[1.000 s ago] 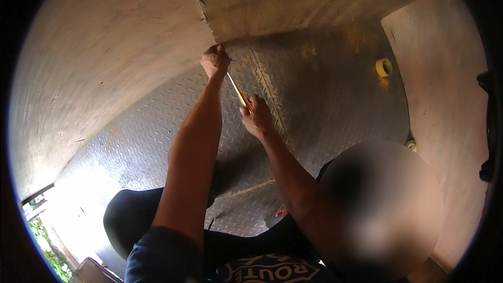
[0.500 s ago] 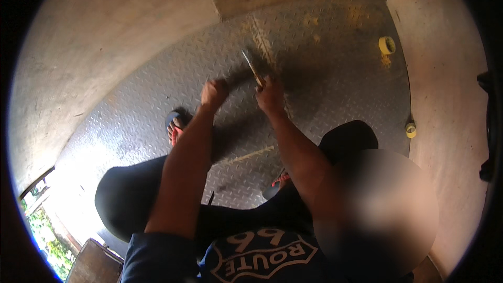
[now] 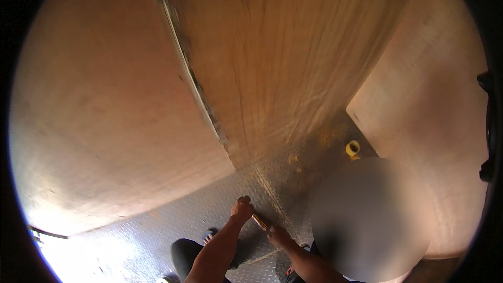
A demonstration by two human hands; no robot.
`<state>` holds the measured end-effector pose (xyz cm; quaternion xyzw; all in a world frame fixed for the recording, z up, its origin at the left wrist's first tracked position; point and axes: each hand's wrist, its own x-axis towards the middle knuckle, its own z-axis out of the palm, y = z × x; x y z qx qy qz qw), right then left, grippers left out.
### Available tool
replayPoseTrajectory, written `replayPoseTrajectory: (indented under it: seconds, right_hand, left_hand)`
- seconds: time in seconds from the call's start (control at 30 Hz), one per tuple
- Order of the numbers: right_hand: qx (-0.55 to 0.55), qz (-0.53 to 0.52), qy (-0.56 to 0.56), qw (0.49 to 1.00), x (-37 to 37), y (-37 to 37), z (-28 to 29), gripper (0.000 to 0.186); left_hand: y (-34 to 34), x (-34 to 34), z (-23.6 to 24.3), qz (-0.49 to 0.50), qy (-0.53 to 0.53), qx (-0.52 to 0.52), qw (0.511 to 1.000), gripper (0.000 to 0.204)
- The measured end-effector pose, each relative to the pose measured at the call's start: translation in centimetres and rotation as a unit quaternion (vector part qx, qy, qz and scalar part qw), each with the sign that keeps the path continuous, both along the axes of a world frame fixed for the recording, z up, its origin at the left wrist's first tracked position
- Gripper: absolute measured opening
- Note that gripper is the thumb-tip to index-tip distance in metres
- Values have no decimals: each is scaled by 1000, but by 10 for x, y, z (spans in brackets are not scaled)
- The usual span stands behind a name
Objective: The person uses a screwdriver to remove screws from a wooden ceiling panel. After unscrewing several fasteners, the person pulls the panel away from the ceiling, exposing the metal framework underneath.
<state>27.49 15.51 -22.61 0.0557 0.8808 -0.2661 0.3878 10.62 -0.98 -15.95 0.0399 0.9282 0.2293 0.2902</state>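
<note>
My right hand is closed around a slim hand tool with a tan handle, low over the metal floor. The tool's far end reaches up to my left hand, where its tip is hidden. My left hand is curled closed beside that end; what lies inside its fingers cannot be made out. Just beyond both hands, a pale, rough seam runs along the floor.
Ahead stand a pale wall panel and a brown wood-grain panel, with a light strip at their joint. A yellow tape roll sits near the right wall. A round blur covers the lower right.
My view has tilted up toward the wall, so my hands appear lower. My left hand has come up to the tool's far end, which was free before. My right hand keeps its hold.
</note>
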Motion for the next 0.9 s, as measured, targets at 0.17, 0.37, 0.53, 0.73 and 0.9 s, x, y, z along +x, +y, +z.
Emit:
replayPoseTrajectory:
  seconds: [0.17,0.37,0.53,0.73,0.9]
  right_hand:
    - [-10,15,24,1000,13,36,100,44]
    - [-28,-130,97,986,49,67,261,36]
    - [-68,-43,196,977,99,66,422,25]
    - [-21,-83,401,912,18,29,631,36]
    - [-41,14,726,686,-159,-5,841,40]
  left_hand:
    - [26,-39,181,18,202,181,962,34]
    - [-23,42,347,3,160,223,962,29]
    - [-164,243,394,229,54,82,968,28]
    - [-327,471,393,74,-159,-139,975,28]
    - [-359,534,386,237,-231,-10,944,26]
